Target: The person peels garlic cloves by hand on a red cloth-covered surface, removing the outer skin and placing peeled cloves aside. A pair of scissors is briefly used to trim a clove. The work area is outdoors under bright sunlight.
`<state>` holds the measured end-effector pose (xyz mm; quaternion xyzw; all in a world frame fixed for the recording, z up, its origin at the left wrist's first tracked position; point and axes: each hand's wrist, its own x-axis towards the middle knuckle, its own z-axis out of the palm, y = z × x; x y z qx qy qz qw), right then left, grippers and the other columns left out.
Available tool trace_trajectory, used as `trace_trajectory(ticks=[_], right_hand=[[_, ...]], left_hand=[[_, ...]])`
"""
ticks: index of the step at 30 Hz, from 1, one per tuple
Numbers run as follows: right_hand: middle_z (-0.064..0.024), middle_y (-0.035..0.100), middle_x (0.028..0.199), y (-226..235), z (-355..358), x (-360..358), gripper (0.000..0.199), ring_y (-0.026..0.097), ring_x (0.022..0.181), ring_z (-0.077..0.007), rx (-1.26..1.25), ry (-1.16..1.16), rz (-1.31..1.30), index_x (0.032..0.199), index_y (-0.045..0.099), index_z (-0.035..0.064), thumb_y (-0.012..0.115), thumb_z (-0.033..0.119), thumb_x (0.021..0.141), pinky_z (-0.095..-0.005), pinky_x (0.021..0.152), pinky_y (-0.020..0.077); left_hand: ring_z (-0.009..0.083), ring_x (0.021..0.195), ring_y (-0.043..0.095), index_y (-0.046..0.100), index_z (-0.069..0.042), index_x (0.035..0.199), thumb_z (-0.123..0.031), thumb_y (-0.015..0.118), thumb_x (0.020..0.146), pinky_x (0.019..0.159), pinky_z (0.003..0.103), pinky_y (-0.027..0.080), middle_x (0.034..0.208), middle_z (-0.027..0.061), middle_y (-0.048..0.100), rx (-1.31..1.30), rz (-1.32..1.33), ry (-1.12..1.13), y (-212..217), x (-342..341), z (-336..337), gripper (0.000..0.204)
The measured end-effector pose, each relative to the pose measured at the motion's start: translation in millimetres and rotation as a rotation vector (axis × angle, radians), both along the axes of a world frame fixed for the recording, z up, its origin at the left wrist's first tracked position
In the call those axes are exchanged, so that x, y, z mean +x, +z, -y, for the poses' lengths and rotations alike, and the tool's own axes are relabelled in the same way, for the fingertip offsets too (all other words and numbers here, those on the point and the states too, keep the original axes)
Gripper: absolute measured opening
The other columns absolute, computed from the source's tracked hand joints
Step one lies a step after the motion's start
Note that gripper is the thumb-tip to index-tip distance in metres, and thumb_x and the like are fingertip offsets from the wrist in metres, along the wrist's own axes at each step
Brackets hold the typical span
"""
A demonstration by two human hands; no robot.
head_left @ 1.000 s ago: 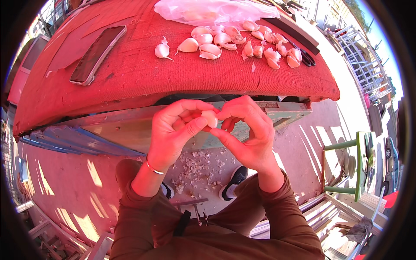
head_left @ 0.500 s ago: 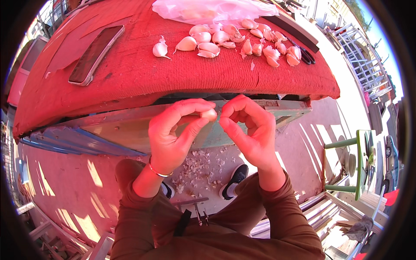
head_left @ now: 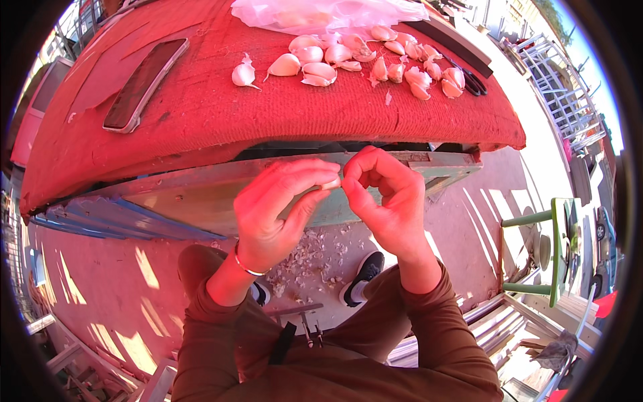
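Observation:
Between the thumb and fingers of my left hand (head_left: 274, 201) is a garlic clove (head_left: 331, 184), mostly covered by the fingertips. My right hand (head_left: 387, 197) meets the clove's right end with thumb and forefinger pinched together; whether skin is caught in that pinch is too small to tell. Both hands hover just in front of the table's near edge. Beyond them, several garlic cloves (head_left: 319, 74) lie loose on the red cloth (head_left: 201, 127), some still in papery skin.
A phone (head_left: 144, 87) lies at the cloth's left. Behind the cloves is a clear plastic bag (head_left: 321, 17), with dark-handled scissors (head_left: 474, 83) to the right. Garlic skins (head_left: 308, 261) litter the floor between my feet. A green stool (head_left: 554, 254) lies tipped at right.
My left hand has shifted right, bringing the clove up against the right fingertips. The right thumb and forefinger have closed together at its end.

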<state>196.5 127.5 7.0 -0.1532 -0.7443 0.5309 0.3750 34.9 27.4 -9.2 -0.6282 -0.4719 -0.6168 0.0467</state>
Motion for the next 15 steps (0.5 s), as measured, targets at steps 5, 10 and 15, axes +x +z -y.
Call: trace_trajectory(ticks=[5,10,15], right_hand=[[0.0007,0.06,0.085,1.9,-2.3,0.3,0.005,0.056,0.077,-0.0056,-0.039,-0.043,-0.036,0.093,0.062,-0.0005,0.067,-0.003,0.093,-0.0235,0.071,0.0462],[-0.0008,0.063,0.086,2.9,-4.5,1.9,0.006,0.061,0.079,-0.0078,0.011,-0.016,-0.04,0.097,0.064,-0.0011,0.067,-0.004,0.094,-0.0249,0.073,0.0497],[-0.0076,0.065,0.105,5.2,0.2,2.3,0.015,0.067,0.09,-0.0129,0.05,-0.005,0.019,0.105,0.066,-0.003,0.069,-0.008,0.091,-0.0278,0.075,0.0545]], left_hand=[[0.0224,0.102,0.073,0.068,0.007,0.114,0.007,0.071,0.094,0.092,0.034,0.059,0.117,0.0189,0.073,-0.069,0.471,-0.258,-6.7,-1.5,5.2,0.02],[0.0215,0.104,0.072,0.065,0.008,0.12,0.005,0.068,0.097,0.095,0.034,0.058,0.12,0.0212,0.072,-0.14,0.603,-0.378,-7.0,-9.4,5.9,0.023],[0.0204,0.099,0.071,0.064,0.007,0.119,-0.001,0.068,0.1,0.089,0.033,0.058,0.115,0.0197,0.071,-0.177,0.664,-0.372,-6.5,-6.7,4.4,0.022]])
